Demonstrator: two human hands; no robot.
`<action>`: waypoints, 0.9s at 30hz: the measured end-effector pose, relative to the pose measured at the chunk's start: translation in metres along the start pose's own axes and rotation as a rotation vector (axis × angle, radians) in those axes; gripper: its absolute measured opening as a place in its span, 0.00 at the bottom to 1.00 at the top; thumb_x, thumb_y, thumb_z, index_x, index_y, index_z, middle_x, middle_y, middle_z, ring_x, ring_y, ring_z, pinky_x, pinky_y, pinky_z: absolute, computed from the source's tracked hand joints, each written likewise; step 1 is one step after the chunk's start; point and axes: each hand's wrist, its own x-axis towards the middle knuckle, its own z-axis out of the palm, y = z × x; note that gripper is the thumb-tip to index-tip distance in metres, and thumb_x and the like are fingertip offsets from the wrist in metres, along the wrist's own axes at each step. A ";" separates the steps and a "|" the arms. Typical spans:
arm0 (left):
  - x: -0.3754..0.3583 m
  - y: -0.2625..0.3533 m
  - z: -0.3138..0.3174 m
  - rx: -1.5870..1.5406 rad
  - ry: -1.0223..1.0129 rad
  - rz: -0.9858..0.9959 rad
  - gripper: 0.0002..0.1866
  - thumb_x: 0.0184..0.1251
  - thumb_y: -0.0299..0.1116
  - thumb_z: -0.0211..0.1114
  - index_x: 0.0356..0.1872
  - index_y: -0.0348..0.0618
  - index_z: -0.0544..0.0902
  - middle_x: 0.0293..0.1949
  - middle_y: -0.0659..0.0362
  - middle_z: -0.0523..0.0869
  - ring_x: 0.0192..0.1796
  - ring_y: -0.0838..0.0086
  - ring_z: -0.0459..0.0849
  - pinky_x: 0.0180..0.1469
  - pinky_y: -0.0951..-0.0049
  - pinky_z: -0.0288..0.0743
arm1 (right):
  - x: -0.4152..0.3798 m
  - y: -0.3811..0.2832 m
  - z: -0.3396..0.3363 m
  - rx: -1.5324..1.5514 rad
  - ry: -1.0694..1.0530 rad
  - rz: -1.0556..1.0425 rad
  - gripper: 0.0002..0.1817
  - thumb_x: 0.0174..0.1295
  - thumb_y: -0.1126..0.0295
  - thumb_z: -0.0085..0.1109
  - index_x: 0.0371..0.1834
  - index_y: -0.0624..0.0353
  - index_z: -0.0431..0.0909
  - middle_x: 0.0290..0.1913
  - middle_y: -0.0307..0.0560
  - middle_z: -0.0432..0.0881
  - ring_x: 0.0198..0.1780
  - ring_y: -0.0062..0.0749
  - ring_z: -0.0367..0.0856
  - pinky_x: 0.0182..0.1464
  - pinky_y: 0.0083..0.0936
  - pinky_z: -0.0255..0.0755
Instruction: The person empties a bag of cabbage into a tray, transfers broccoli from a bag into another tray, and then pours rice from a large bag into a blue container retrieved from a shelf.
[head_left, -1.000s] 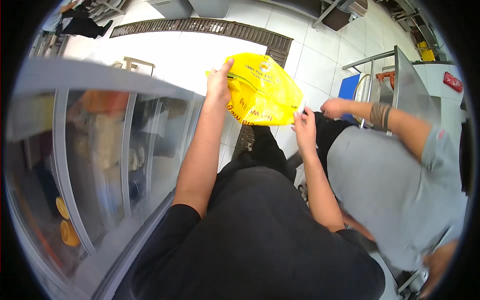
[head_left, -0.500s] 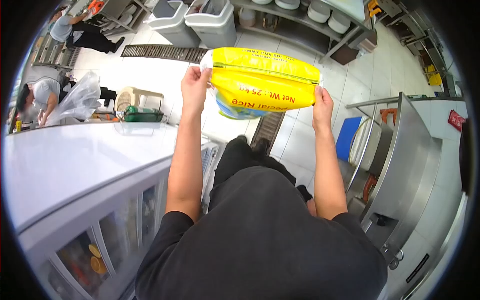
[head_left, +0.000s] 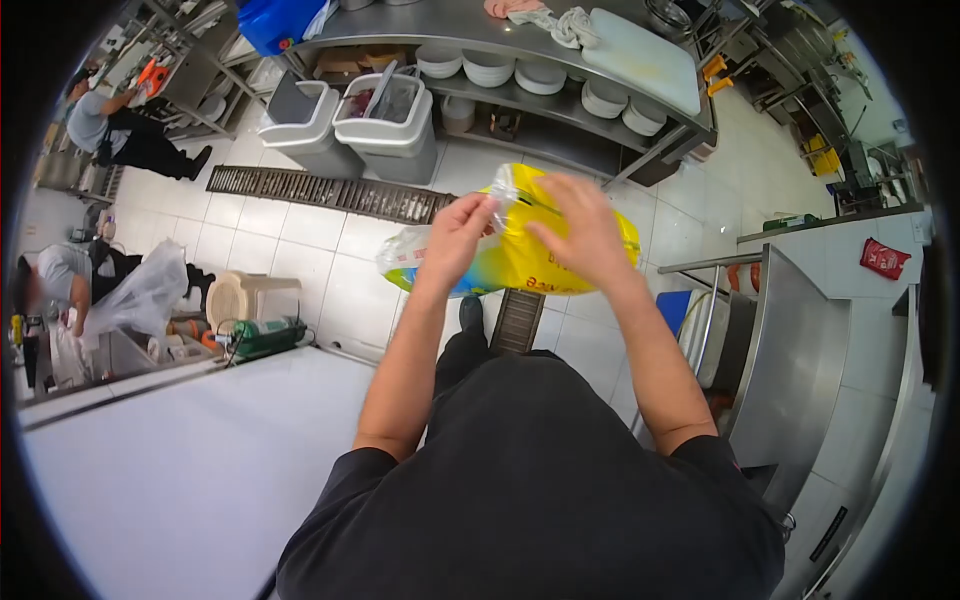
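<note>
Both hands, the left hand and right hand, pinch the top edge of the crumpled yellow plastic rice sack held chest-high above the tiled floor; it appears empty, light, limp and slippery, best gripped along its seamed mouth.

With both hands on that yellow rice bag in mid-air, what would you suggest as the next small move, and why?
Probably lower the yellow rice bag onto the white counter at the left. The left hand pinches its clear top edge while the right hand lies over the middle, so the bag hangs unsupported above the floor; a surface would steady it.
</note>
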 end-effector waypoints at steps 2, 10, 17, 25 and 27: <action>0.015 0.013 0.011 -0.081 -0.050 0.012 0.14 0.77 0.38 0.61 0.41 0.36 0.84 0.30 0.68 0.80 0.35 0.85 0.75 0.40 0.81 0.69 | 0.014 -0.004 0.023 0.082 -0.050 0.031 0.19 0.62 0.65 0.65 0.56 0.57 0.78 0.55 0.52 0.81 0.57 0.51 0.78 0.59 0.43 0.71; 0.069 0.031 -0.028 0.146 0.035 0.131 0.13 0.76 0.37 0.62 0.49 0.38 0.84 0.40 0.63 0.86 0.42 0.80 0.81 0.47 0.78 0.74 | 0.081 0.036 0.031 0.217 0.040 0.049 0.08 0.65 0.72 0.60 0.45 0.61 0.79 0.44 0.52 0.81 0.46 0.51 0.81 0.49 0.37 0.75; 0.030 -0.043 -0.206 0.373 0.924 0.001 0.31 0.68 0.45 0.69 0.66 0.36 0.73 0.62 0.46 0.78 0.60 0.62 0.79 0.60 0.65 0.75 | 0.109 0.074 -0.065 0.715 -0.078 0.282 0.10 0.75 0.74 0.50 0.55 0.60 0.76 0.48 0.38 0.80 0.48 0.21 0.77 0.55 0.21 0.70; 0.048 -0.074 -0.226 0.247 0.662 -0.338 0.46 0.62 0.61 0.70 0.67 0.30 0.71 0.64 0.44 0.78 0.65 0.61 0.75 0.69 0.60 0.65 | 0.129 0.138 -0.159 1.087 -0.056 0.142 0.17 0.75 0.73 0.51 0.65 0.59 0.70 0.62 0.43 0.77 0.61 0.27 0.77 0.64 0.26 0.70; 0.050 -0.051 -0.213 0.032 0.480 -0.376 0.33 0.66 0.52 0.71 0.61 0.33 0.78 0.54 0.52 0.86 0.57 0.69 0.81 0.64 0.66 0.70 | 0.133 0.142 -0.172 1.122 -0.010 0.141 0.18 0.75 0.73 0.53 0.66 0.59 0.69 0.62 0.44 0.77 0.63 0.28 0.76 0.65 0.28 0.70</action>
